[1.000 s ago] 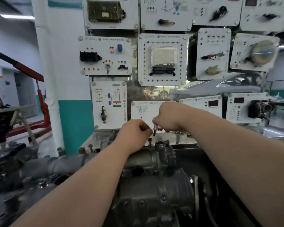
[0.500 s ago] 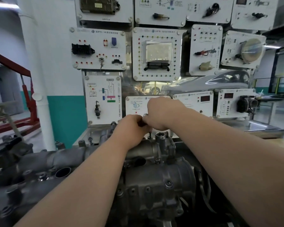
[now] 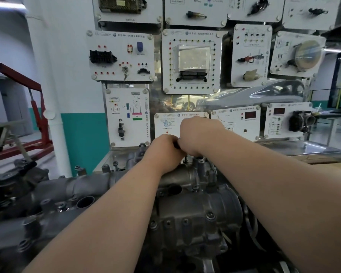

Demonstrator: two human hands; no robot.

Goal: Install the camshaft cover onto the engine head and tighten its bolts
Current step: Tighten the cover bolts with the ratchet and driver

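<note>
Head view: the camshaft cover (image 3: 187, 174) sits on the engine head (image 3: 195, 217), directly below both hands. The left hand (image 3: 163, 152) is curled closed above the cover's far end, and the right hand (image 3: 199, 134) is closed just beside it, touching it; a small dark part (image 3: 177, 144) shows between them, and a thin bolt shank (image 3: 185, 159) stands just above the cover. Which hand grips it, I cannot tell. Risk: started tilted, the bolt could cross-thread; loosened fingers could drop it into the cover's open bore (image 3: 85, 201).

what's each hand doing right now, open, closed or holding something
Left hand: closed; what it grips is hidden.
Right hand: closed around a small dark tool above the engine.
</note>
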